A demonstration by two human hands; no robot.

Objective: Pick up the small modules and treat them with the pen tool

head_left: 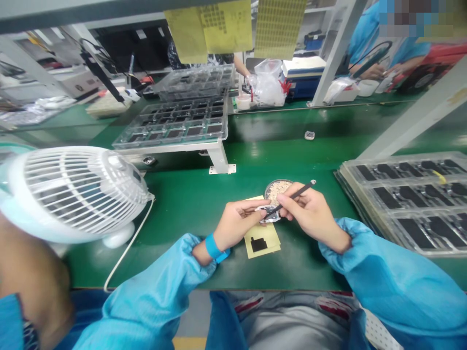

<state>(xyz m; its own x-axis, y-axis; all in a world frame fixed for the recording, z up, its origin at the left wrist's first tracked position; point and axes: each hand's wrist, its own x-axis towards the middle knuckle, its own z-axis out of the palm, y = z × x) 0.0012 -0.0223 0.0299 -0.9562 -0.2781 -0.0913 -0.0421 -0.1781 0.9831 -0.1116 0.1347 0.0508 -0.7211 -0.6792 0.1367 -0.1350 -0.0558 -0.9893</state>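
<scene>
Definitely an electronics assembly line, factory floor stuff. Long green anti-static worktop [299,146] with clear plastic trays [175,126] full of small black parts, more of them stacked on the right [408,204]. Blue cleanroom smock sleeves [156,291], blue wrist strap [213,247], white desk fan [73,194], yellow sheets [226,26] hanging from the metal frame overhead, another smocked person [379,48] across the line.

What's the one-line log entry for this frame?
left hand: holds small part | right hand: holds thin tool, tip on part | round dish behind | yellow sheet below
</scene>
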